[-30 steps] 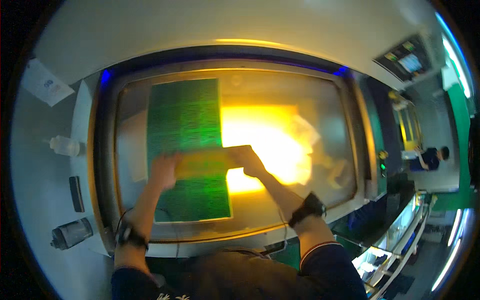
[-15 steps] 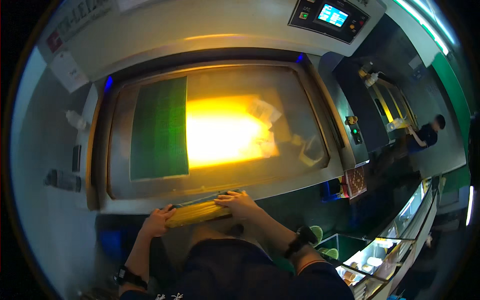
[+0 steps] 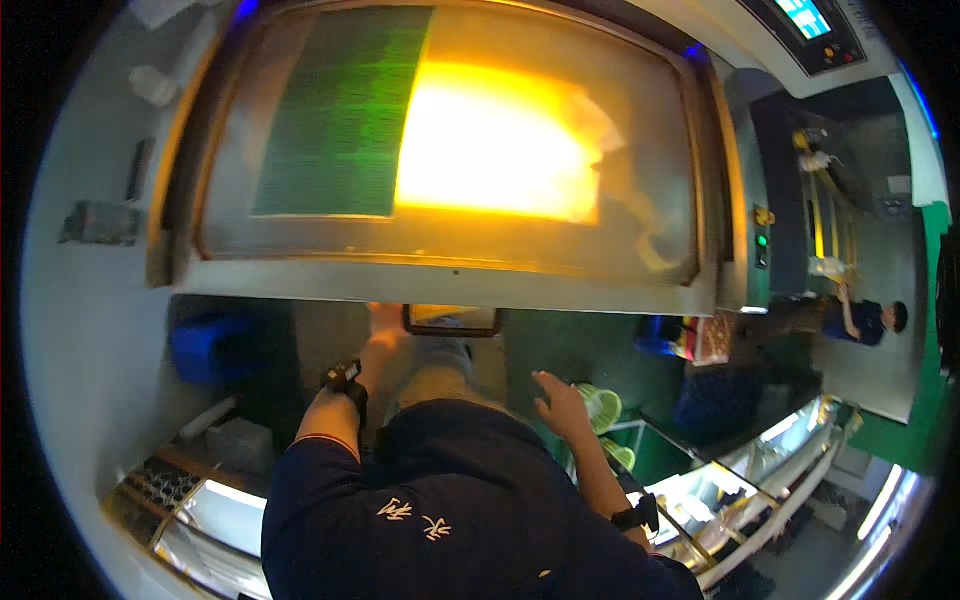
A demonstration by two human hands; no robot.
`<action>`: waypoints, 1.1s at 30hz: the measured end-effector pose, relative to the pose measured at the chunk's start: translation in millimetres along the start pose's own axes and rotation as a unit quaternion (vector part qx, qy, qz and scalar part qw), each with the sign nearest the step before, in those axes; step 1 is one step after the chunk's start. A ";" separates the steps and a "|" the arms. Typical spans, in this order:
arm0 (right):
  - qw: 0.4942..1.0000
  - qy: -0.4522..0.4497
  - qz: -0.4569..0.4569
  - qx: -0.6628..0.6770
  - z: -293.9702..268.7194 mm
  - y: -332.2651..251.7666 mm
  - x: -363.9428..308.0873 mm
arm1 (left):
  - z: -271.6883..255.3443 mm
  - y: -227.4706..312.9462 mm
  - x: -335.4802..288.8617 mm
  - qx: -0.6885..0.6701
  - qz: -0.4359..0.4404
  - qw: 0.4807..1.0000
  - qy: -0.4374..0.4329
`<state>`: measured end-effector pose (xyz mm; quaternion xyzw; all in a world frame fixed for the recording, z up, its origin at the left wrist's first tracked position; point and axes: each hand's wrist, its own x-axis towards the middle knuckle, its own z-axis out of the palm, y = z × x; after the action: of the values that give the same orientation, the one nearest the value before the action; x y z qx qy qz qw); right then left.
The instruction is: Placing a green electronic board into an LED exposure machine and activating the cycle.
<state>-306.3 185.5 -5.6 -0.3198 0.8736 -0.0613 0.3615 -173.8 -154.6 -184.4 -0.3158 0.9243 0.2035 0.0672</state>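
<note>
My left hand reaches down at the front edge of the machine bed, blurred and partly hidden by that edge. Beside it is a dark-framed flat piece with a shiny face; whether the hand grips it I cannot tell. My right hand is out to the right, off the machine, index finger and thumb apart, with nothing in it. On the bed lies a green sheet, and to its right glows a bright yellow-lit area.
A control panel with a lit screen is at the upper right. Blue bin lies at lower left, green baskets by my right hand. Lit racks stand lower right. Another person works at a far-right machine.
Both hands have left the yellow striped piece they held at the bed's front edge; it is out of sight. The right hand has moved away rightward. The view has tilted down.
</note>
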 end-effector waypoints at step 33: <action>0.890 0.331 0.306 -0.067 -346.8 369.2 130.0 | -91.3 -4.1 -27.1 -0.169 -0.170 0.931 -0.274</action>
<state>-798.3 354.9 46.0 -0.0217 0.9993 0.0091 0.0302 -149.4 -180.8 -96.0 -0.4071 0.7543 0.4211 0.2968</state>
